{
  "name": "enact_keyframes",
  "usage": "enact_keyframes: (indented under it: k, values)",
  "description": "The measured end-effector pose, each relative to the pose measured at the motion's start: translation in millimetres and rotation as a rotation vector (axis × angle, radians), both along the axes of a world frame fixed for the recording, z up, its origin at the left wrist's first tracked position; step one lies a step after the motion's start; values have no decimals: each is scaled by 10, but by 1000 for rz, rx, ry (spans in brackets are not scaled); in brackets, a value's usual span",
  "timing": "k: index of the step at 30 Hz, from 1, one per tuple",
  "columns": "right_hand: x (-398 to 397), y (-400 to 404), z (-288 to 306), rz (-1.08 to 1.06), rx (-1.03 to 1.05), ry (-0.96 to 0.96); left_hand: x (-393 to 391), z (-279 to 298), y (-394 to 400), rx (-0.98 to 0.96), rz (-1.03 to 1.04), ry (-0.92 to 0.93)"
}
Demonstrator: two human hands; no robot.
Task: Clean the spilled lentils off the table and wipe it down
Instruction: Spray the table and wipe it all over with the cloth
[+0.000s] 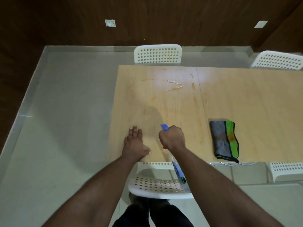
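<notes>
My right hand [173, 139] grips a clear spray bottle [179, 174] by its blue nozzle head, which points out over the light wooden table [246, 99]. The bottle's body hangs below the table's near edge. My left hand [134, 143] rests flat on the table near its front left corner, fingers straight. Streaks and small pools of liquid [173, 84] glisten on the far middle of the table. A folded grey and green cloth [224, 141] lies on the table to the right of my right hand, near the front edge. No lentils are visible.
A white perforated chair [157, 53] stands at the table's far side and another [278, 60] at the far right. A third chair [155, 187] is right below my arms, a fourth [287, 171] at the near right. Grey tiled floor lies left of the table.
</notes>
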State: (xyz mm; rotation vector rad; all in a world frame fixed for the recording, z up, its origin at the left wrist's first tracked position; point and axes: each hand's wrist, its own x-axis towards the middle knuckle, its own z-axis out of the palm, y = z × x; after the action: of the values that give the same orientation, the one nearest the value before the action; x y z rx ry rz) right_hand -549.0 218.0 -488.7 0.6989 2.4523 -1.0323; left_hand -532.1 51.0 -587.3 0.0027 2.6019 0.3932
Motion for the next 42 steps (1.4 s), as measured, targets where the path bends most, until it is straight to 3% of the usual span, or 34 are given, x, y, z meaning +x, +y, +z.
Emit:
enact_keyframes:
  k: [7, 10, 17, 30, 42]
  values:
    - [-316, 942, 280, -300, -204, 86, -327, 175, 663, 50, -170, 9]
    - [-469, 1478, 407, -440, -333, 214, -517, 203, 1201, 71, -243, -15]
    - [-972, 2599, 736, -457, -436, 532, -886, 306, 2425, 99, -289, -24]
    - [-1194, 4224, 387, -484, -191, 797, -908, 130, 3933, 90, -549, 73]
    - [-952, 4408, 179, -377, -141, 818, -606, -38, 4098, 52, -543, 185]
